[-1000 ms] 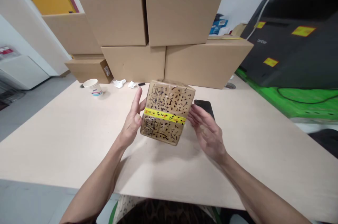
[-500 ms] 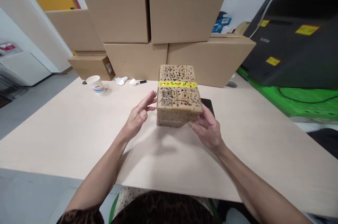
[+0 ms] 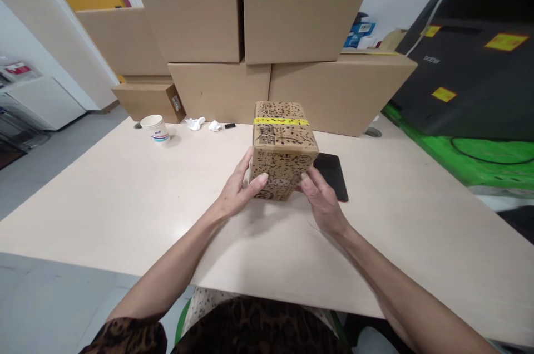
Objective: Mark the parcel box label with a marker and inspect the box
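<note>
The left hand and right hand grasp a taped box between them, its contents hidden. A cup stands on the table near a carton.

Place: workplace, either office or storeroom; cannot tell which.
Cartons: stacked, 12 o'clock.
Unit: dark, lettered "brother", between 2 and 3 o'clock.
Table: plain, pale, from 8 to 4 o'clock.
Cup: paper, near 9 o'clock.
</note>
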Available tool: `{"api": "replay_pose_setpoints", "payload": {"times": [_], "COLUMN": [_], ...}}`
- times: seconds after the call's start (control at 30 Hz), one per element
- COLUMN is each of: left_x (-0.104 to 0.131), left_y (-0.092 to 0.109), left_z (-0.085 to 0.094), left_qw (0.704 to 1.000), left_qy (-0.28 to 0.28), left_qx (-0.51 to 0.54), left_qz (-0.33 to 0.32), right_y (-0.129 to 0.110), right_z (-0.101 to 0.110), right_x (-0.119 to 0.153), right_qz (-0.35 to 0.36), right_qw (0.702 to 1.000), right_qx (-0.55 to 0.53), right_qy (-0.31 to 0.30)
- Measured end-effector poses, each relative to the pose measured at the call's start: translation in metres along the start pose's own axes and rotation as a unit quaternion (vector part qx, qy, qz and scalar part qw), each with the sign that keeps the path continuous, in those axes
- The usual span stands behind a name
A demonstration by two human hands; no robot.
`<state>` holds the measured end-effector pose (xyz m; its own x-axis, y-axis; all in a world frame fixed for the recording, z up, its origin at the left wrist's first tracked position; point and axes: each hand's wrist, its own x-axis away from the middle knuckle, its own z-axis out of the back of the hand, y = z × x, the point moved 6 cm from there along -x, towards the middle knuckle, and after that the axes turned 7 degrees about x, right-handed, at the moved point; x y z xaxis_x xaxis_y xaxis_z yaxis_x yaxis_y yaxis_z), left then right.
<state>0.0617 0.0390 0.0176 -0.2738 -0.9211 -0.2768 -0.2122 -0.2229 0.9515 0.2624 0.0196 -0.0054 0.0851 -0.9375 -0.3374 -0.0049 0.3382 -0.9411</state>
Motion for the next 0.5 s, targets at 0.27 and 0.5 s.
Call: {"api": "replay_pose_setpoints", "payload": {"times": [0.27, 0.5], "left_x": [0.006, 0.008], "left_y": [0.013, 0.026], "left_z": [0.002, 0.005], "left_qw": [0.994, 0.996], "left_qy": [-0.067, -0.073], "left_qx": [-0.087, -0.05], "left_qz": [0.026, 0.007], "right_y": [-0.011, -0.013], "right_z": [0.029, 0.033], "right_x": [0.0, -0.007], "right_qz": [-0.042, -0.066], "right_qw": [0.99, 0.977], "right_qx": [-0.055, -0.159], "right_qy": [0.126, 0.126]}}
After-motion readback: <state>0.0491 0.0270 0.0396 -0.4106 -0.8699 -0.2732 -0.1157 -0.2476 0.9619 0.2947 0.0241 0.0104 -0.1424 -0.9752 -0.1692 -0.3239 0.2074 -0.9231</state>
